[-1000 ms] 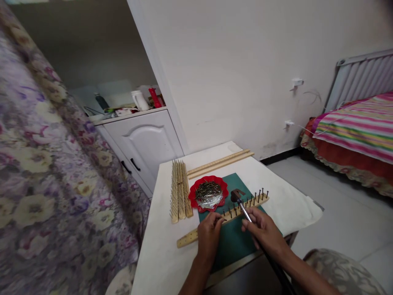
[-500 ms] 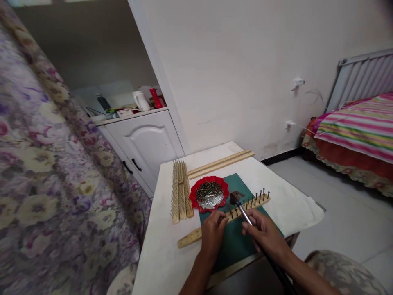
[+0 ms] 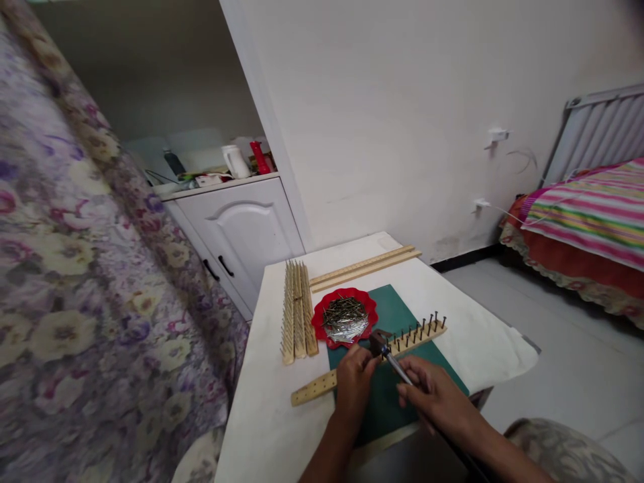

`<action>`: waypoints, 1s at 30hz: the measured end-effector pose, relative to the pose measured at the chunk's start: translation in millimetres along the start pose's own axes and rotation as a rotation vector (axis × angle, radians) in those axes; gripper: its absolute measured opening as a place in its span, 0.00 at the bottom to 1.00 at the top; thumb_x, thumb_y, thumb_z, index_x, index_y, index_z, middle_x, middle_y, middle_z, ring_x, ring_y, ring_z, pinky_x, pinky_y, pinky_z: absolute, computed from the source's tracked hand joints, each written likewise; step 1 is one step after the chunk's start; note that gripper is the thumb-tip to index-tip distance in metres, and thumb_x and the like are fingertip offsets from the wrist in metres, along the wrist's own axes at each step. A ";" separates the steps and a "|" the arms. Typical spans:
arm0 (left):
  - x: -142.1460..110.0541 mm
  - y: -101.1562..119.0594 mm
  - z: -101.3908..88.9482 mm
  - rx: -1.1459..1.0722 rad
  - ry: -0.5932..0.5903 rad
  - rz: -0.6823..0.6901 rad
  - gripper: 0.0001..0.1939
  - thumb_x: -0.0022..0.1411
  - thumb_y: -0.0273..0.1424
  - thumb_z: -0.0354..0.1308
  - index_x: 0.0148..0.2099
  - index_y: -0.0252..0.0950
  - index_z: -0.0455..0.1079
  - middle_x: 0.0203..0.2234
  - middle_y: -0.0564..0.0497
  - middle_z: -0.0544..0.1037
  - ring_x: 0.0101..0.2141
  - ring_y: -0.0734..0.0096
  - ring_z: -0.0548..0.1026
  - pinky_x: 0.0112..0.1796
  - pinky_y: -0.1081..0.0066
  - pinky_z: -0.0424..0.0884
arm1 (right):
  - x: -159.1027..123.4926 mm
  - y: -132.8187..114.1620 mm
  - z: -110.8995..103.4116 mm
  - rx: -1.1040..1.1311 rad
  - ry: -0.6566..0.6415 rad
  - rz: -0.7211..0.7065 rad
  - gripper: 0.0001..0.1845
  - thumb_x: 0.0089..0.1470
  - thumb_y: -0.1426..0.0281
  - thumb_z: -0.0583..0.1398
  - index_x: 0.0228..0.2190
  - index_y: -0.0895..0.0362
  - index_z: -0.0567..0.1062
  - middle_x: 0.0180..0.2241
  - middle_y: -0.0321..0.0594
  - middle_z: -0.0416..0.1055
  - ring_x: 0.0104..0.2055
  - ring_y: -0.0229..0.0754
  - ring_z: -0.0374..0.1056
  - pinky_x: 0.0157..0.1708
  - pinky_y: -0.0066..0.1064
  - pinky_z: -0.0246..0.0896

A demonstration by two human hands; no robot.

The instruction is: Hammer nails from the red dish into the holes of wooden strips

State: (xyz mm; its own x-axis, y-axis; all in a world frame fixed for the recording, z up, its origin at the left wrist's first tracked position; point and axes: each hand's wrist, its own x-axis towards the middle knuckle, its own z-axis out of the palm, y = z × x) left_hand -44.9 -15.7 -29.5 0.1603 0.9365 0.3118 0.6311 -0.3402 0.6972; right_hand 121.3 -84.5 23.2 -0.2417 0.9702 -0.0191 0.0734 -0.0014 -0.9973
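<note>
My right hand (image 3: 435,389) is closed around the shaft of a hammer (image 3: 400,367) with a metal shaft and a dark handle. The hammer's head is low over a narrow wooden strip (image 3: 314,388), right beside my left fingertips. My left hand (image 3: 353,376) is pinched at the strip's middle, on a nail that the fingers and hammer head mostly hide. Dark nails (image 3: 425,327) stand upright in rows along the right part of the strip; its left end shows only small holes. Under the strip lies a green mat (image 3: 385,402).
A red scalloped bowl (image 3: 318,329) of loose nails stands just behind my left hand. Strips bristling with nails (image 3: 296,322) lie at the table's left, and bare-looking strips (image 3: 365,267) at the back. A floral curtain (image 3: 60,302) hangs on the left.
The hammer head has moved down and left, close to my left fingertips. My left hand stays pinched at the strip. The view has shifted slightly.
</note>
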 end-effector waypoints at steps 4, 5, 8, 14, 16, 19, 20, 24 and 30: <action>0.1 2.0 -1.3 -0.022 -0.014 -0.006 0.09 0.56 0.30 0.53 0.24 0.35 0.65 0.23 0.54 0.68 0.27 0.73 0.67 0.29 0.74 0.57 | 0.6 1.3 1.2 -0.009 -0.009 0.001 0.05 0.54 0.69 0.54 0.35 0.55 0.67 0.22 0.28 0.69 0.09 0.26 0.52 0.08 0.19 0.45; 0.1 2.6 -1.8 -0.032 -0.021 -0.006 0.09 0.56 0.30 0.53 0.24 0.35 0.65 0.23 0.54 0.68 0.27 0.73 0.67 0.29 0.74 0.58 | 1.0 1.9 1.8 -0.013 -0.017 0.006 0.05 0.54 0.68 0.54 0.34 0.55 0.67 0.22 0.28 0.69 0.09 0.26 0.53 0.08 0.19 0.45; -0.1 3.6 -3.0 -0.062 -0.034 -0.006 0.08 0.55 0.27 0.52 0.24 0.35 0.64 0.24 0.54 0.68 0.28 0.73 0.67 0.30 0.75 0.58 | 1.8 3.3 3.6 -0.027 -0.037 0.015 0.05 0.53 0.67 0.55 0.32 0.56 0.66 0.22 0.28 0.68 0.09 0.26 0.53 0.08 0.19 0.45; -1.2 2.2 -3.2 -0.052 -0.040 0.000 0.09 0.57 0.29 0.52 0.25 0.35 0.64 0.23 0.54 0.67 0.28 0.73 0.66 0.29 0.74 0.57 | -0.7 2.2 7.2 -0.009 -0.030 0.006 0.05 0.55 0.67 0.54 0.32 0.55 0.65 0.23 0.27 0.68 0.09 0.25 0.51 0.08 0.18 0.44; -0.8 1.6 -3.1 -0.036 -0.032 -0.001 0.09 0.56 0.29 0.52 0.24 0.35 0.63 0.23 0.54 0.67 0.27 0.73 0.66 0.29 0.74 0.57 | -1.2 2.3 7.7 -0.020 -0.025 0.004 0.05 0.55 0.66 0.54 0.30 0.55 0.65 0.22 0.28 0.69 0.09 0.26 0.52 0.08 0.18 0.44; -0.5 1.3 -2.7 -0.018 -0.031 0.002 0.10 0.56 0.29 0.52 0.23 0.35 0.64 0.23 0.54 0.67 0.27 0.73 0.67 0.29 0.74 0.58 | -1.1 3.4 6.3 -0.013 -0.020 0.006 0.06 0.54 0.66 0.55 0.31 0.55 0.65 0.22 0.28 0.69 0.09 0.26 0.52 0.08 0.19 0.43; -0.9 1.2 -2.8 -0.015 -0.033 0.005 0.09 0.57 0.29 0.52 0.24 0.35 0.64 0.24 0.53 0.68 0.28 0.73 0.67 0.29 0.74 0.58 | -1.0 3.7 5.3 -0.001 -0.014 0.005 0.06 0.54 0.66 0.55 0.32 0.55 0.65 0.23 0.28 0.69 0.09 0.26 0.52 0.08 0.19 0.43; -6.8 1.6 -6.8 0.000 -0.026 0.019 0.06 0.56 0.30 0.53 0.29 0.36 0.69 0.27 0.52 0.70 0.30 0.71 0.69 0.32 0.73 0.61 | -1.0 3.7 0.3 0.070 0.025 -0.001 0.08 0.54 0.64 0.55 0.35 0.54 0.65 0.23 0.28 0.69 0.09 0.26 0.52 0.08 0.19 0.45; -6.4 -2.3 -35.6 0.042 -0.003 0.035 0.07 0.59 0.31 0.51 0.32 0.37 0.70 0.28 0.51 0.72 0.31 0.70 0.70 0.32 0.73 0.63 | 1.6 4.3 -2.7 0.131 0.073 0.005 0.11 0.54 0.60 0.56 0.33 0.54 0.64 0.23 0.26 0.67 0.08 0.25 0.51 0.07 0.19 0.44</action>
State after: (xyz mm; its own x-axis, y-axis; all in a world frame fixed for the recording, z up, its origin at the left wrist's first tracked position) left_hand -74.4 -24.0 -10.2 0.1856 0.9242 0.3337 0.6560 -0.3694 0.6582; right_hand 123.9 -82.2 19.1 -0.1699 0.9852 -0.0237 -0.0534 -0.0332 -0.9980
